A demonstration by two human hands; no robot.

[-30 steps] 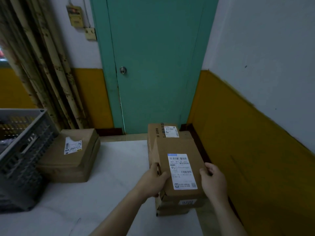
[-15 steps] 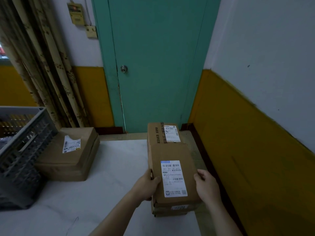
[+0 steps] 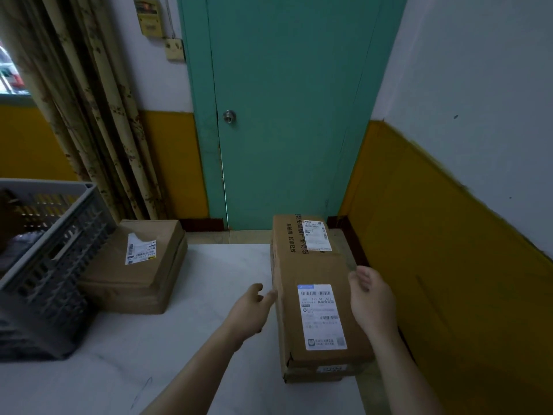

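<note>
A teal door (image 3: 284, 115) with a round knob (image 3: 229, 116) sits in the far wall (image 3: 163, 91), white over yellow like the right wall (image 3: 478, 121). A patterned curtain (image 3: 89, 115) hangs beside a window (image 3: 9, 73) at left. Pale floor (image 3: 248, 236) lies beyond the white table's (image 3: 224, 265) far edge.

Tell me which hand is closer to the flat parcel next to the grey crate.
Left. The left hand is to the flat parcel's right, apart from it; the right hand is farther right, over the top box.
</note>
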